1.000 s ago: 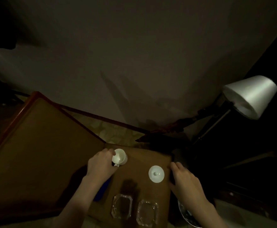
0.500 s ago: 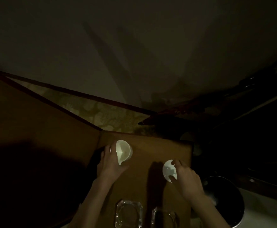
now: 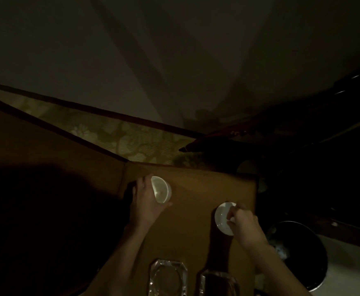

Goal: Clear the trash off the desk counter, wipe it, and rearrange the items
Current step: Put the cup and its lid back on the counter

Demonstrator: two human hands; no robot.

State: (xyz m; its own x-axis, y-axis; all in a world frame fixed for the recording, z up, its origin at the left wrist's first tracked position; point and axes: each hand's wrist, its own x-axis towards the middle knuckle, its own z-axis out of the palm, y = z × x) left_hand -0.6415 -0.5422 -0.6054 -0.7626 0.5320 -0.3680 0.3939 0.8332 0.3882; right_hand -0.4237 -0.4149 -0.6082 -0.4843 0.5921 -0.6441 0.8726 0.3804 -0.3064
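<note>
1. Head view: my left hand (image 3: pixel 146 201) grasps the white cup (image 3: pixel 161 189), fingers curled round its left side and thumb below it; the cup is tipped so its mouth faces up toward me, near the far left corner of the desk (image 3: pixel 198 189).
2. My right hand (image 3: pixel 244 224) pinches the white lid (image 3: pixel 225 217) by its right edge; the lid is tilted, its pale face turned to me, close to the desk's right edge.
3. The cup and lid are well apart, with bare brown desk between them.
4. Two glass ashtrays sit side by side at the near edge: the left ashtray (image 3: pixel 168 278) and the right ashtray (image 3: pixel 218 284), partly cut off.
5. A dark round bin (image 3: pixel 316 259) stands to the right of the desk, something pale inside.
6. Beyond the desk runs a patterned strip (image 3: pixel 119 133) below the plain wall (image 3: pixel 174 60).
</note>
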